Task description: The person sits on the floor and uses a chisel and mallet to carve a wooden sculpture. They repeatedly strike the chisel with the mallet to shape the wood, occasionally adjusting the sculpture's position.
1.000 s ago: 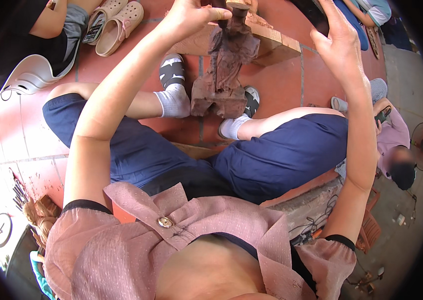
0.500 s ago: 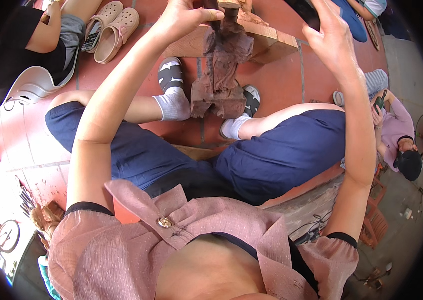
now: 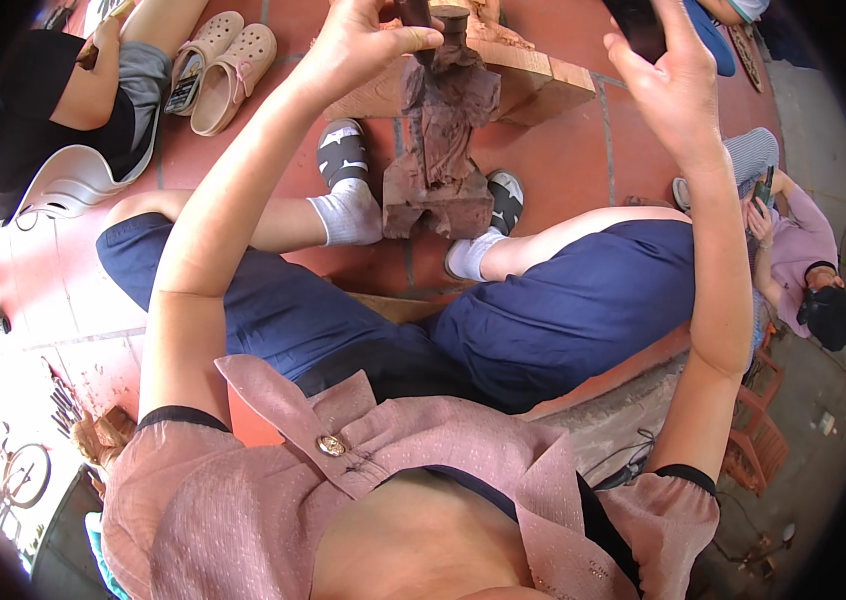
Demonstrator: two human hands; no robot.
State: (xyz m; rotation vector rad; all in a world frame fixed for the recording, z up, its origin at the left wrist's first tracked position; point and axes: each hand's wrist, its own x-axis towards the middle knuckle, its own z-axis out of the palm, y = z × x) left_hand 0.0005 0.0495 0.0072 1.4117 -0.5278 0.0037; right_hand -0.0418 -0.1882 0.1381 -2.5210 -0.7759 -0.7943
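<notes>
Between my feet stands a dark brown carved wooden figure (image 3: pixel 440 140) on a blocky base, its folds roughly cut. My left hand (image 3: pixel 368 45) is beside its top, thumb and fingers closed round a dark brown piece like a handle (image 3: pixel 416 17); the upper end of that piece runs out of view. Off to the right, my right hand (image 3: pixel 671 90) is raised and holds a dark, flat object (image 3: pixel 640 25) between thumb and fingers. The picture's upper edge cuts that object off, so its kind is unclear.
A thick pale wooden block (image 3: pixel 543 85) lies behind the figure on red floor tiles (image 3: pixel 563 150). Beige clogs (image 3: pixel 233 80) sit at the far left, near a seated person (image 3: pixel 63 90) beside a white cap (image 3: pixel 68 180). Another person (image 3: pixel 803 235) is at the right.
My left hand has shifted slightly left and down with the dark piece. My right hand has moved a little lower, still holding the dark object. The figure stands as before.
</notes>
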